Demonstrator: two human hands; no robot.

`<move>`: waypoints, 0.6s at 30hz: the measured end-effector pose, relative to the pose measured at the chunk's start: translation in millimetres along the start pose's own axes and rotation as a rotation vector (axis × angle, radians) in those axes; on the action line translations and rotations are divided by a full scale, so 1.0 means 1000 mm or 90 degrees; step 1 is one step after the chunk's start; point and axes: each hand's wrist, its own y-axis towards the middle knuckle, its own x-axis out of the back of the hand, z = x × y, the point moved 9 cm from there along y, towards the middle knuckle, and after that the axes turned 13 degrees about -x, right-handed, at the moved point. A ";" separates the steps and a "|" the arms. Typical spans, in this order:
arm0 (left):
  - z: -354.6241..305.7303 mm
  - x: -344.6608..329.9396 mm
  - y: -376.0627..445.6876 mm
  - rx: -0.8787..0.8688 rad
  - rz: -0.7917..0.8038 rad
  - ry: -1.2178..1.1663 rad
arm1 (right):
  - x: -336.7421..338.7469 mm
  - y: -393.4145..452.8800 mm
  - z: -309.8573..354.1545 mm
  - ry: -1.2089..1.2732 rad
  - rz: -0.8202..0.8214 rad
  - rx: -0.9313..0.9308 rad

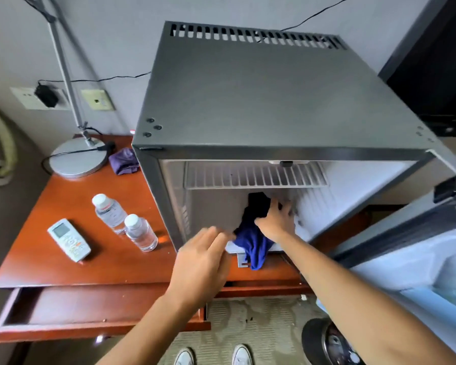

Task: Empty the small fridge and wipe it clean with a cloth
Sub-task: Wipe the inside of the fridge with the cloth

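The small grey fridge (261,101) stands on a wooden desk (111,262), with its door (416,256) swung open to the right. A white wire shelf (256,175) sits near the top of the inside. My right hand (275,219) reaches into the fridge and presses a dark blue cloth (253,238) against the interior; part of the cloth hangs over the fridge's front edge. My left hand (203,259) hovers in front of the lower left of the opening, fingers apart, holding nothing. Two water bottles (109,210) (141,233) stand on the desk to the left of the fridge.
A white remote (69,239) lies left of the bottles. A lamp base (77,159) and a purple cloth (123,160) are at the back of the desk. The desk drawer (90,309) is pulled open. A black bin (327,341) stands on the carpet by my shoes.
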 end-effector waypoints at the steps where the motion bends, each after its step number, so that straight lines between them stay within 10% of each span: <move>1: -0.025 0.039 0.016 -0.074 -0.085 0.046 | -0.011 -0.001 0.000 -0.022 0.017 0.014; 5: -0.078 0.134 0.079 -0.195 -0.160 0.294 | -0.033 -0.010 0.000 -0.051 0.043 0.050; 9: -0.044 0.150 0.137 -0.108 0.112 0.435 | -0.038 -0.002 0.003 -0.037 0.023 0.055; 12: -0.015 0.149 0.158 -0.082 0.285 0.421 | -0.045 0.013 0.002 -0.022 0.016 0.046; 18: 0.000 0.134 0.160 -0.075 0.309 0.325 | -0.075 0.035 0.009 -0.022 -0.130 0.092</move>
